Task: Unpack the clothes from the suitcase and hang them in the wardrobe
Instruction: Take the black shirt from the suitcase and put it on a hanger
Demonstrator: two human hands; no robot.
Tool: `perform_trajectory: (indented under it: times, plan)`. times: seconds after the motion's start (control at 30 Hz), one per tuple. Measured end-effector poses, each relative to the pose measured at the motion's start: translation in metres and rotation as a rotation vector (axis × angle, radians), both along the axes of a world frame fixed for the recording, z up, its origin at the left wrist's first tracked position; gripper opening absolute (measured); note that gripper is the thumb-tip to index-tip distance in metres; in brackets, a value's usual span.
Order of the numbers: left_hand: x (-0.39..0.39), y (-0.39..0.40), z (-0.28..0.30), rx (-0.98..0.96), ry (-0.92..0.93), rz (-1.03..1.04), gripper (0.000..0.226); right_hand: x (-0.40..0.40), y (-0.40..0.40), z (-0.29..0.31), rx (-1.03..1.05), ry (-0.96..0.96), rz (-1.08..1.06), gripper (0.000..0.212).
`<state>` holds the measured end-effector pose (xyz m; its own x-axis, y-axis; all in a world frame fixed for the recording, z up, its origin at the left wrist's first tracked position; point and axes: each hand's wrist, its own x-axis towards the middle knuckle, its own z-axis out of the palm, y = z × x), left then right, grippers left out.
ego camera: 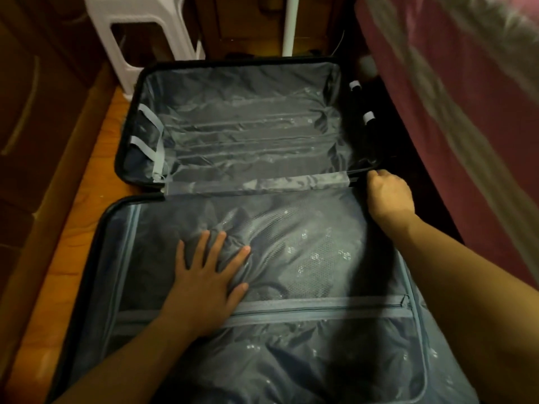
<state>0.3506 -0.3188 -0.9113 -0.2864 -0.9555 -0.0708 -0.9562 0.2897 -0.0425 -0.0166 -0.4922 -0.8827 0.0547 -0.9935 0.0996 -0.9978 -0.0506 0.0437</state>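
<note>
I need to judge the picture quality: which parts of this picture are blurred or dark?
Head view: the bed at the upper right is smeared by motion blur; the left edge and far background are dim; the suitcase lining shows soft glare; the left hand and right hand are fairly sharp; straight edges bend slightly from the wide lens.

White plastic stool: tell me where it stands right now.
In the head view the white plastic stool stands at the upper left, on the floor just beyond the far left corner of the open suitcase, left of a white pole.
</note>
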Motion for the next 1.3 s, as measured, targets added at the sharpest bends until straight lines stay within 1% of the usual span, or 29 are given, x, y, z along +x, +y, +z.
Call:
perform_trajectory:
  times: [0.1, 0.17, 0.23, 0.27, 0.33, 0.47, 0.53, 0.6, 0.67, 0.73, 0.87, 0.97, 1.07, 1.13, 1.2, 1.23, 1.27, 1.3]
  plan:
    - [-0.001, 0.001, -0.003, -0.017, -0.005, 0.002, 0.069, -0.001, 0.004, -0.004, -0.047, -0.013, 0.039, 0.017]
    - [-0.002, 0.002, -0.004, -0.018, -0.001, 0.005, 0.069, -0.005, 0.009, -0.008, -0.078, -0.097, -0.048, 0.020]
    - [-0.002, 0.000, -0.005, -0.010, -0.005, 0.011, 0.070, -0.005, 0.013, -0.007, -0.040, -0.167, -0.181, 0.024]
    - [-0.002, -0.001, -0.006, -0.002, -0.008, 0.013, 0.070, -0.005, 0.014, -0.006, -0.007, -0.170, -0.217, 0.026]
    - [-0.001, -0.003, -0.008, 0.008, -0.007, 0.015, 0.071, -0.007, 0.015, -0.002, 0.039, -0.097, -0.175, 0.025]
    - [-0.001, -0.001, -0.009, 0.032, -0.007, 0.026, 0.070, -0.020, 0.026, 0.011, 0.129, 0.136, -0.008, 0.020]
    - [-0.002, -0.002, -0.005, 0.061, 0.005, 0.046, 0.068, -0.021, 0.044, 0.019, 0.165, 0.194, 0.037, 0.020]
    - [-0.003, -0.001, -0.001, 0.093, 0.011, 0.068, 0.067, -0.021, 0.080, 0.026, 0.216, 0.196, 0.033, 0.018]
    - [-0.003, 0.000, 0.004, 0.126, 0.018, 0.079, 0.066, -0.023, 0.130, 0.034, 0.289, 0.193, -0.027, 0.017]
    - [-0.005, 0.001, 0.010, 0.160, 0.008, 0.079, 0.066, -0.024, 0.187, 0.042, 0.397, 0.186, -0.127, 0.021]
    - [-0.014, 0.011, 0.024, 0.292, -0.019, 0.127, 0.066, -0.005, 0.295, 0.042, 0.650, 0.217, -0.367, 0.028]
    - [-0.012, 0.023, 0.038, 0.349, -0.012, 0.091, 0.066, 0.034, 0.335, 0.044, 0.733, 0.122, -0.562, 0.029]
    - [-0.002, 0.022, 0.056, 0.444, 0.022, 0.031, 0.064, 0.083, 0.339, 0.051, 0.753, -0.017, -0.655, 0.034]
    - [0.009, 0.013, 0.074, 0.502, 0.072, -0.025, 0.051, 0.128, 0.339, 0.054, 0.791, -0.121, -0.612, 0.034]
    - [0.023, 0.009, 0.093, 0.550, 0.199, -0.045, 0.031, 0.180, 0.337, 0.051, 0.818, -0.264, -0.511, 0.033]
    - [0.032, 0.011, 0.100, 0.605, 0.284, -0.004, 0.022, 0.208, 0.334, 0.048, 0.839, -0.352, -0.434, 0.034]
    - [0.043, 0.015, 0.104, 0.699, 0.378, 0.085, 0.018, 0.235, 0.332, 0.046, 0.870, -0.455, -0.355, 0.034]
    - [0.056, 0.023, 0.108, 0.832, 0.460, 0.206, 0.020, 0.261, 0.333, 0.044, 0.895, -0.565, -0.294, 0.034]
